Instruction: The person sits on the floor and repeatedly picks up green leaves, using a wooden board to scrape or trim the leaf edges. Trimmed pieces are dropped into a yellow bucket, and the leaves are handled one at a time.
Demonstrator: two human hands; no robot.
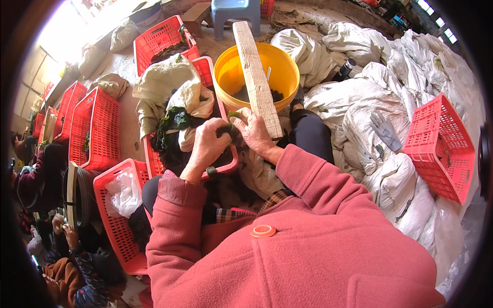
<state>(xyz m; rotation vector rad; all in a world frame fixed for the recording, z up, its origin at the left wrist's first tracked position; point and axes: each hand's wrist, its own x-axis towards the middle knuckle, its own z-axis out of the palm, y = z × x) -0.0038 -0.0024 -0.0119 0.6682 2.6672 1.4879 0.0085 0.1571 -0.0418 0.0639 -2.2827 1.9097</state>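
My left hand (208, 143) and my right hand (252, 129) meet in front of me. Between them is a thin, dark green seaweed-like piece (233, 115), partly hidden by my fingers. Just beyond my right hand stands a yellow bucket (219, 86) with dark material at its bottom. Across its rim lies a rough wooden board (252, 69), its near end beside my right wrist. Below and around my left hand is a red plastic crate (227, 163), holding dark green seaweed-like leaves (178, 119) and a pale woven sack (169, 77).
Another red crate (127, 246) with a clear plastic bag (124, 194) stands at my left. White woven sacks (358, 92) pile up on the right, with a grey glove (385, 131) and a tilted red crate (427, 134) on them. A blue stool (235, 15) is ahead. Other people work at far left.
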